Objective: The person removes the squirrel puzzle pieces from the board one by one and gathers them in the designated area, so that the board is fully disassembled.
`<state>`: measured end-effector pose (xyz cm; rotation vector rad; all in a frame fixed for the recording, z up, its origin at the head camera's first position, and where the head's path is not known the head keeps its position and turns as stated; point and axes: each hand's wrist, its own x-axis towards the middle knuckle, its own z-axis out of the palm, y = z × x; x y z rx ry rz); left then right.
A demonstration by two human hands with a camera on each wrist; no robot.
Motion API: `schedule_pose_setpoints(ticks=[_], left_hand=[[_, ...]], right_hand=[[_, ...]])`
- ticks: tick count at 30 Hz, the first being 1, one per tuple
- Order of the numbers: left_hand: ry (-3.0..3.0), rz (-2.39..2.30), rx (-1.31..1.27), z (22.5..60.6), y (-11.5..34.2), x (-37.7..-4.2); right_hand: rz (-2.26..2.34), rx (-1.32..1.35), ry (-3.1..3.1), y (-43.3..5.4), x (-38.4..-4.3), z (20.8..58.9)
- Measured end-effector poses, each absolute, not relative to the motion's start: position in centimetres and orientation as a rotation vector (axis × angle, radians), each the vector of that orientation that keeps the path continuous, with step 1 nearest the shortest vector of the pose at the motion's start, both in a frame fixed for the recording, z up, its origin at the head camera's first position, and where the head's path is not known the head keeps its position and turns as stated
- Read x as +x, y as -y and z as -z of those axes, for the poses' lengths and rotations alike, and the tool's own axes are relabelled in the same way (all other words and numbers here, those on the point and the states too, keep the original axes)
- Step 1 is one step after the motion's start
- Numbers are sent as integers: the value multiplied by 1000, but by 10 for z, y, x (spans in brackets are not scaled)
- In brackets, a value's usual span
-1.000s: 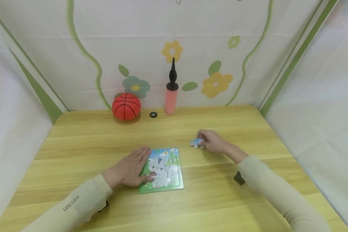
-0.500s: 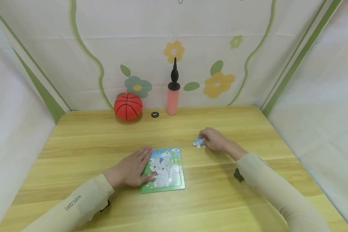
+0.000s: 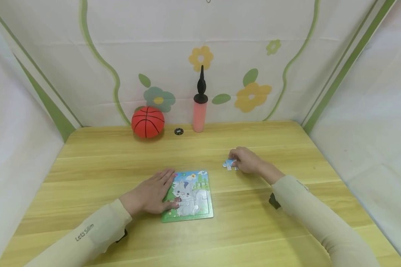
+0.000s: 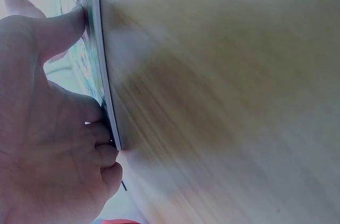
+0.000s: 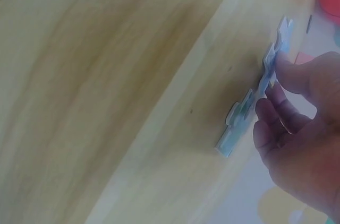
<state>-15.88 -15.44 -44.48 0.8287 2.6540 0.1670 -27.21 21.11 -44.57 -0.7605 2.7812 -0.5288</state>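
A square jigsaw puzzle point(image 3: 187, 218), with a grey cartoon animal and a green border, lies in the middle of the table. On its left side rests my left hand point(image 3: 148, 193), thumb across the picture and fingers along the edge. The left wrist view shows the thumb point(image 4: 66, 27) on the board and the fingertips beside its corner. Right of the puzzle, my right hand point(image 3: 248, 160) pinches a light-blue puzzle piece point(image 3: 229, 163) with knobs. In the right wrist view, a greenish piece point(image 5: 239, 123) extends toward the near side; whether it is separate, I cannot tell.
Along the back of the wooden table point(image 3: 97, 167) stand a red toy basketball point(image 3: 147, 123), a black chip point(image 3: 178, 131) and a pink hand pump point(image 3: 199, 115) with a black top. A flower-printed cloth point(image 3: 187, 29) hangs behind them, and pale cloth borders both sides.
My right hand has shifted slightly right with the light-blue piece, which tilts lower than a second ago. The camera view has drifted a little; the left hand and puzzle keep their places.
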Motion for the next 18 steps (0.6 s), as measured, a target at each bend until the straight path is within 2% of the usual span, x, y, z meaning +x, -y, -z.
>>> schedule_pose_setpoints(ticks=[12,18], left_hand=[[-2666,-174,830,445,155,-159],[-2670,-152,835,442,154,-159]], right_hand=[[502,-777,-2824,-209,-267,445],[728,-821,-2932,-188,-253,444]])
